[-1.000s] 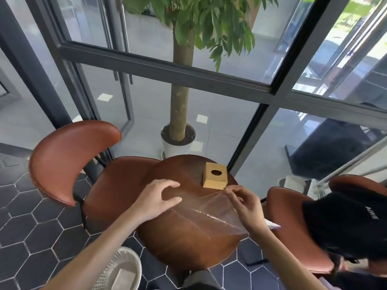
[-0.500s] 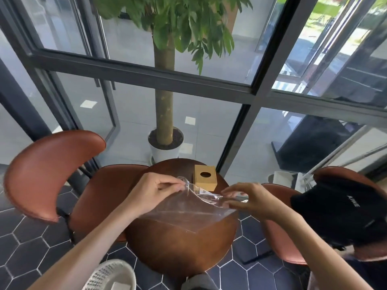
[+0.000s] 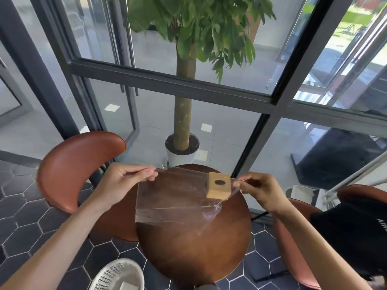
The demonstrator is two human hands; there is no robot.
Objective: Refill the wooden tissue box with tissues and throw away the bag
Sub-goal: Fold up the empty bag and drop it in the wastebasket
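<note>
Bag (image 3: 178,197): clear, looks empty, stretched above the bench (image 3: 194,243) between my left hand (image 3: 127,181) and right hand (image 3: 258,189), each pinching a top corner. Risk: slack film brushes the box (image 3: 218,186) and shifts it; basket (image 3: 119,275) lies low left.
</note>
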